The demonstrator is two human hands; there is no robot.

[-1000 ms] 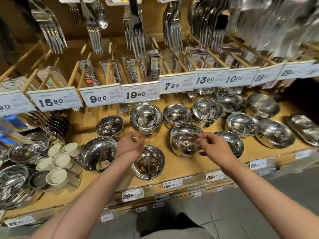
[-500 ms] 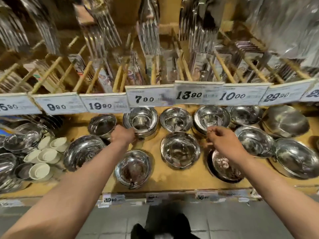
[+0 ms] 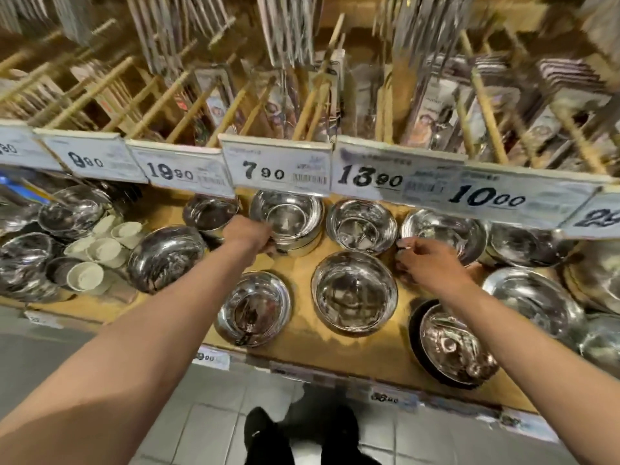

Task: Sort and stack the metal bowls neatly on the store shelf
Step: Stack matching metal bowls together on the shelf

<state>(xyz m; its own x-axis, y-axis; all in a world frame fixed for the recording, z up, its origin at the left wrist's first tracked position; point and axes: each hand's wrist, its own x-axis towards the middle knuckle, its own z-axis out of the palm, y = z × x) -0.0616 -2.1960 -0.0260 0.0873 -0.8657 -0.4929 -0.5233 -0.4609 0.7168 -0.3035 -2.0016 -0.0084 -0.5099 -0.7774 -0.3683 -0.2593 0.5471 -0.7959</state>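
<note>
Shiny metal bowls stand on the wooden shelf [image 3: 302,345]. My left hand [image 3: 250,234] grips the front rim of a stack of bowls [image 3: 290,214] under the 7.90 tag. My right hand [image 3: 431,265] pinches the near left rim of the back right bowl [image 3: 448,231] under the 13.90 tag. Between these stands another back-row bowl [image 3: 360,226]. In front of it sits a large deep bowl [image 3: 354,292], and a shallower bowl [image 3: 253,307] lies front left. My right forearm crosses over a dark-rimmed bowl [image 3: 456,347].
A small bowl [image 3: 209,211] and a wide one [image 3: 166,256] stand to the left, beside white cups [image 3: 104,250]. More bowls [image 3: 533,298] crowd the right. A rail of price tags [image 3: 278,166] overhangs the back row, with hanging cutlery above. Tiled floor lies below.
Both hands have reached further back under the price tags. The left went from beside the stack onto its rim, the right onto the back right bowl. The camera moved closer.
</note>
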